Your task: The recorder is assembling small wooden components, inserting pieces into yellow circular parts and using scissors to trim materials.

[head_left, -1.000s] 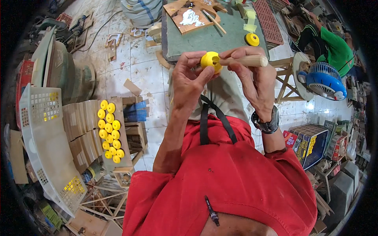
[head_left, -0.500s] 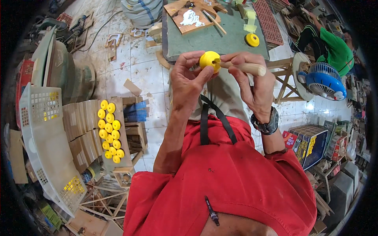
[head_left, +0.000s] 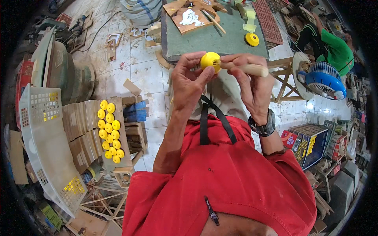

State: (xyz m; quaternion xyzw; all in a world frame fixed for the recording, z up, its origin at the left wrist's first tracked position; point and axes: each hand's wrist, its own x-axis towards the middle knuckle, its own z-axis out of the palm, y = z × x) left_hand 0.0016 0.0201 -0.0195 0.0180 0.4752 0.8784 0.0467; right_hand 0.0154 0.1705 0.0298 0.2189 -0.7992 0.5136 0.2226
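My left hand (head_left: 188, 78) is closed round a yellow rounded wooden piece (head_left: 207, 59) with a dark hole facing right. Pinched in my right hand (head_left: 256, 88) is a pale wooden rod (head_left: 255, 70), thick at its right end. The rod's thin left tip meets the hole; I cannot tell how deep it reaches. Both hands are just off the near edge of the green-topped table (head_left: 208, 43). On that table lie another yellow round piece (head_left: 252, 39), a wooden board (head_left: 185, 8) smeared with white paste (head_left: 191, 18), and a thin wooden stick (head_left: 214, 22).
Several yellow round pieces (head_left: 109, 128) stand in rows on a plank at left, beside stacked wood blocks and a white plastic basket (head_left: 51, 149). At right are a blue fan (head_left: 325, 80), a dark crate (head_left: 313, 145) and a person in green (head_left: 336, 49).
Both hands have shifted very slightly to the right with the yellow piece and the rod. Their grips look the same, and the things on the table have not moved.
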